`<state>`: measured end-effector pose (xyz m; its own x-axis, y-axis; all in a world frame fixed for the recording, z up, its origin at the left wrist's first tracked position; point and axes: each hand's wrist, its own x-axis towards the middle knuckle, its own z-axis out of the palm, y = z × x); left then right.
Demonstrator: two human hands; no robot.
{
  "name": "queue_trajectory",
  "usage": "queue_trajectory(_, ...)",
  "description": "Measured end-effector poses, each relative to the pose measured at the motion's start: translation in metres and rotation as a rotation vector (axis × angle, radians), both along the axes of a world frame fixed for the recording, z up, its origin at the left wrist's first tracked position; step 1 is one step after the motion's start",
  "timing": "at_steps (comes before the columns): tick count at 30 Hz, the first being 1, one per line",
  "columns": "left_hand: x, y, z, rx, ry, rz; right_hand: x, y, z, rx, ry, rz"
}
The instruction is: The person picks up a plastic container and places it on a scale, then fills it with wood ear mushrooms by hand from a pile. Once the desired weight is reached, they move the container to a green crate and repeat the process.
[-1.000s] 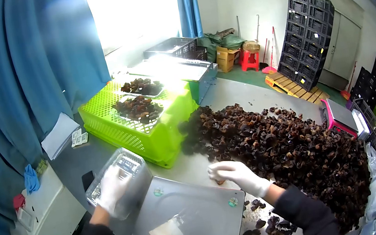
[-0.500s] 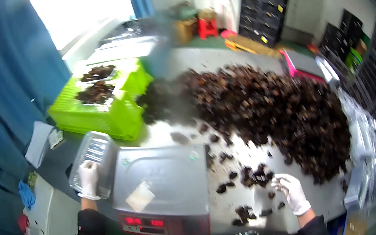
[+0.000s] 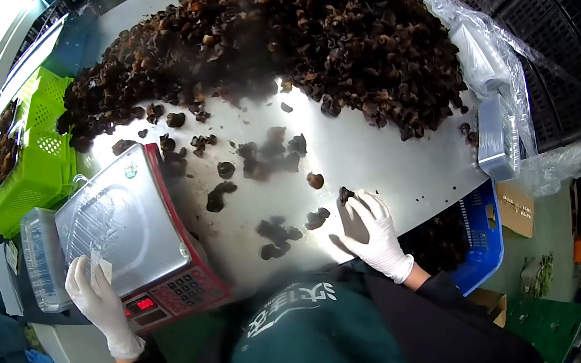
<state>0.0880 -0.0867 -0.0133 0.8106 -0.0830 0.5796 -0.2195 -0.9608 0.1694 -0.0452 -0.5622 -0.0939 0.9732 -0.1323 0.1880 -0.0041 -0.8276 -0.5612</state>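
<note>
My left hand (image 3: 99,300), in a white glove, is at the left front of the scale (image 3: 136,227). Its fingers close on the near edge of a clear plastic tray (image 3: 90,223) over the metal pan. My right hand (image 3: 378,240), also gloved, lies low over the metal table with its thumb spread from the fingers. Its fingertips touch or nearly touch a small dark piece of wood ear mushroom (image 3: 346,194). Several loose pieces lie between the hands, and a large heap of wood ear mushrooms (image 3: 329,40) covers the back.
Left of the scale stands a stack of clear trays (image 3: 44,256). A green crate (image 3: 39,159) bears filled trays at the far left. More clear trays (image 3: 498,139) line the table's right edge, and a blue crate (image 3: 483,235) sits below it. Black crates (image 3: 527,3) stand at right.
The view has tilted down and turned. My left hand has moved from the tray stack to the scale with a clear tray. My right hand stays near the loose mushroom pieces.
</note>
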Motion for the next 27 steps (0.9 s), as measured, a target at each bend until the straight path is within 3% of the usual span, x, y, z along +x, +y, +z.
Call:
queue_trajectory(2, -0.018, -0.032, 0.006, -0.045, -0.048, -0.038, 0.000, 0.001, -0.004, -0.066, 0.021, -0.020)
queue_trajectory(3, -0.029, -0.061, 0.011, -0.186, -0.002, -0.116, 0.004, 0.001, -0.005, -0.077, 0.024, -0.025)
queue_trajectory(6, -0.056, -0.141, 0.004, -0.242, 0.349, -0.414, 0.014, 0.008, -0.020, -0.032, -0.001, -0.064)
queue_trajectory(9, -0.062, -0.195, -0.037, -0.248, 0.569, -0.576, 0.027, 0.019, -0.027, 0.168, 0.021, 0.028)
queue_trajectory(13, -0.025, -0.228, -0.077, -0.310, 0.404, -0.359, 0.060, 0.020, -0.010, 0.211, 0.027, 0.235)
queue_trajectory(17, 0.027, -0.260, -0.082, -0.113, 0.483, -0.085, 0.134, 0.009, -0.007, 0.069, -0.102, 0.271)
queue_trajectory(21, 0.060, -0.291, -0.099, -0.123, 0.428, -0.188, 0.205, 0.004, -0.020, -0.009, -0.087, 0.308)
queue_trajectory(23, 0.062, -0.296, -0.097, -0.522, 0.636, -0.530, 0.214, -0.007, -0.027, 0.078, -0.046, 0.465)
queue_trajectory(25, 0.030, -0.302, -0.081, -0.358, 0.452, -0.530, 0.200, -0.019, -0.029, 0.204, 0.037, 0.613)
queue_trajectory(27, 0.005, -0.294, -0.067, -0.241, 0.459, -0.642, 0.175, -0.031, -0.015, 0.250, 0.122, 0.640)
